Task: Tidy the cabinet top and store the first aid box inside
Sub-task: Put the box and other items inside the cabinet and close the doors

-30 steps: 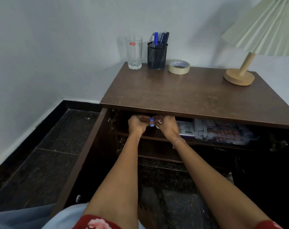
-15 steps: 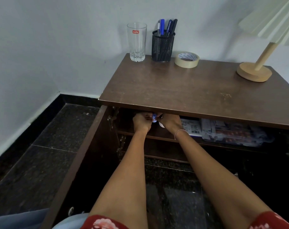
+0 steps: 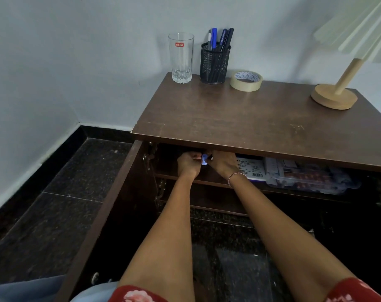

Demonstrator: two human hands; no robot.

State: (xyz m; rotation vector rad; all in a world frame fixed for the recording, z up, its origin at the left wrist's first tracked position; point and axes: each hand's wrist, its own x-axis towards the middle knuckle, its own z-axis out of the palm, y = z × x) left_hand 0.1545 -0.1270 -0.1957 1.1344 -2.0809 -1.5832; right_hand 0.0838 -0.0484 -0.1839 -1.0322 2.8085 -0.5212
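Observation:
The brown cabinet top [image 3: 261, 118] carries a clear glass [image 3: 181, 58], a black mesh pen holder [image 3: 215, 63], a roll of tape [image 3: 246, 80] and a lamp base [image 3: 334, 98]. Below it both my hands reach onto the upper shelf. My left hand [image 3: 188, 164] and my right hand [image 3: 222, 164] meet around a small blue and white object [image 3: 204, 159]; its full shape is hidden. A clear plastic box [image 3: 309, 177] with medicine strips lies on the shelf to the right, next to a white labelled pack [image 3: 250, 168].
The cabinet's left door [image 3: 102, 216] stands open toward me. A dark stone floor [image 3: 54, 199] lies to the left, along a white wall. The pleated lampshade [image 3: 363, 25] overhangs the right end of the top. The lower cabinet interior is dark.
The view has tilted and shifted a little, so the cabinet top items sit differently in frame. Both hands stay on the shelf, still together around the small blue object.

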